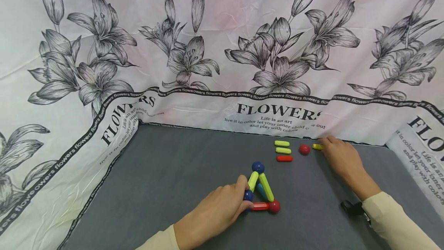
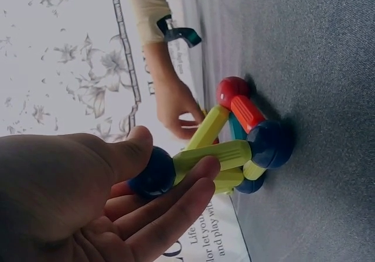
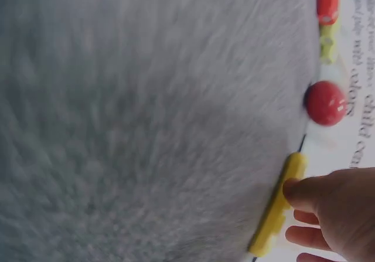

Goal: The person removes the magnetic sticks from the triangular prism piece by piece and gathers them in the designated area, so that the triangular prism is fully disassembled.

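Note:
My left hand (image 1: 216,208) holds a blue ball (image 2: 153,174) between thumb and fingers, at the apex of a pyramid of magnetic sticks and balls. The pyramid has yellow-green sticks (image 1: 266,187), a red stick (image 1: 260,206), a teal stick (image 1: 261,191), a red ball (image 1: 274,206) and further blue balls (image 1: 258,167). At the table's far right edge, my right hand (image 1: 341,158) pinches a yellow magnetic stick (image 3: 278,209), its thumb lying across the stick. The left hand partly hides the pyramid's near left side in the head view.
Left of the right hand lies a loose red ball (image 1: 304,149). Two yellow-green sticks (image 1: 283,151) and a loose red stick (image 1: 284,158) lie in a column beside it. A flower-printed cloth (image 1: 194,107) hangs behind the grey table (image 1: 173,165).

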`<state>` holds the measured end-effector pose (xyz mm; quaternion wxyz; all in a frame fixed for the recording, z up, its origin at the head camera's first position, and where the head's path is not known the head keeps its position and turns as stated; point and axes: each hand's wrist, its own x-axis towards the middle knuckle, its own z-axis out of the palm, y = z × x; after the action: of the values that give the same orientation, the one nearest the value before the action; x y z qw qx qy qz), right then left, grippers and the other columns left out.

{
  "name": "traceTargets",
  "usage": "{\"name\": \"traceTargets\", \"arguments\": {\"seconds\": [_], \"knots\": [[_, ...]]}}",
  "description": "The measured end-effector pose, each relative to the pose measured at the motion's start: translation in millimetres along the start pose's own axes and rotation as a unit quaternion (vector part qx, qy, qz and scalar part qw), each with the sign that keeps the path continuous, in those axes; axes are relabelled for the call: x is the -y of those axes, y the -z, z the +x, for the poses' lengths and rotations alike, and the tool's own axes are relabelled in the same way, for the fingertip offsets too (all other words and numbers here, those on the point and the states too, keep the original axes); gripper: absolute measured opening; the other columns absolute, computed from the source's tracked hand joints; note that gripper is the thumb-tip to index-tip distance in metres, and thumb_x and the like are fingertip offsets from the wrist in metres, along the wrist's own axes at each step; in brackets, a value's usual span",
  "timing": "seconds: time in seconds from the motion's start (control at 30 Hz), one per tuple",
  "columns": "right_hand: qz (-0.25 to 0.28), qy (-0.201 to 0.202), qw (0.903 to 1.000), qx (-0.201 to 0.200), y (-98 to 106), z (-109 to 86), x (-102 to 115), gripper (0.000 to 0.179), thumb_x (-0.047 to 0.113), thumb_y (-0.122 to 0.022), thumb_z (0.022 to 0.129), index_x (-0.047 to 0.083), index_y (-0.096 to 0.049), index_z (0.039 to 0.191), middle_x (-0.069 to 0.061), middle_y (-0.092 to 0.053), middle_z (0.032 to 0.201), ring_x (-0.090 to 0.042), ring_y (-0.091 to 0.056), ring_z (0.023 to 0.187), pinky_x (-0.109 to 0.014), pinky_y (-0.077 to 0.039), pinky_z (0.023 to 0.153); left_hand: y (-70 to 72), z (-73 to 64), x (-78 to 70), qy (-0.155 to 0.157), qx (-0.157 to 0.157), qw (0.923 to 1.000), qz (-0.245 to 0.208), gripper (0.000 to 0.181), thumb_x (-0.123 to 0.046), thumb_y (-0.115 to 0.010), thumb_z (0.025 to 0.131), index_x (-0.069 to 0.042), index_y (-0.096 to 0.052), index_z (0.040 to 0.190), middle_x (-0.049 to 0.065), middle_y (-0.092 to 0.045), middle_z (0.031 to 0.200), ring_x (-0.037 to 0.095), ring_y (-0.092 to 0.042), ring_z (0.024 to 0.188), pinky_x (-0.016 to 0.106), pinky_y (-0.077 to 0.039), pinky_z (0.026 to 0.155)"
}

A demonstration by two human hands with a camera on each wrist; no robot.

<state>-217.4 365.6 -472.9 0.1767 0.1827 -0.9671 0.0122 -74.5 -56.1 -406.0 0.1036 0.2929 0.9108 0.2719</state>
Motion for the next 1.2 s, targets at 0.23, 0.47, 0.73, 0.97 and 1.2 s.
{"name": "traceTargets", "arguments": {"seconds": [0.23,0.47,0.73,0.97,1.2], "knots": [[0.033,0.026,0.9968,-0.068,27,-8.5,33,0.034,0.004,-0.085,0.083,0.000,-0.073,0.114,-0.018,-0.071,0.105,-0.041,-0.070,0.086,-0.062,-0.051,0.076,-0.8,1.3,-1.2,0.006,0.004,1.0000,-0.006,0.030,-0.034,-0.068,0.105,-0.014,-0.047,0.113,-0.006,-0.051,0.070,0.007,-0.047,0.051,0.024,-0.037,0.047],[0.103,0.002,0.9944,-0.020,60,-21.3,76,0.033,0.014,-0.081,0.091,0.008,-0.074,0.123,-0.015,-0.073,0.120,-0.040,-0.072,0.099,-0.062,-0.054,0.081,-1.5,0.0,0.0,-0.003,0.000,1.0000,-0.001,0.031,-0.034,-0.068,0.105,-0.014,-0.045,0.110,-0.005,-0.047,0.068,0.007,-0.045,0.050,0.023,-0.035,0.046],[0.152,-0.001,0.9876,0.038,76,-44.4,109,0.030,0.022,-0.080,0.096,0.014,-0.073,0.124,-0.001,-0.075,0.117,-0.024,-0.074,0.102,-0.052,-0.059,0.082,-1.5,1.0,-0.4,-0.024,-0.010,0.9997,0.002,0.030,-0.032,-0.068,0.105,-0.013,-0.046,0.112,-0.006,-0.048,0.068,0.005,-0.045,0.050,0.022,-0.035,0.046],[0.198,-0.002,0.9781,0.063,82,-59.1,141,0.033,0.024,-0.081,0.096,0.023,-0.071,0.128,0.012,-0.073,0.114,-0.007,-0.070,0.097,-0.039,-0.060,0.081,-1.0,2.2,-0.8,-0.028,-0.018,0.9994,0.009,0.031,-0.032,-0.070,0.104,-0.013,-0.046,0.111,-0.007,-0.048,0.070,0.005,-0.045,0.051,0.022,-0.037,0.046],[0.225,0.012,0.9712,0.076,88,-58.6,165,0.044,0.029,-0.080,0.097,0.025,-0.065,0.139,0.019,-0.071,0.117,-0.002,-0.068,0.097,-0.035,-0.060,0.084,-0.7,0.7,-2.2,-0.018,-0.009,0.9994,0.027,0.030,-0.033,-0.070,0.104,-0.014,-0.048,0.113,-0.007,-0.051,0.072,0.006,-0.048,0.053,0.023,-0.040,0.048]]}}
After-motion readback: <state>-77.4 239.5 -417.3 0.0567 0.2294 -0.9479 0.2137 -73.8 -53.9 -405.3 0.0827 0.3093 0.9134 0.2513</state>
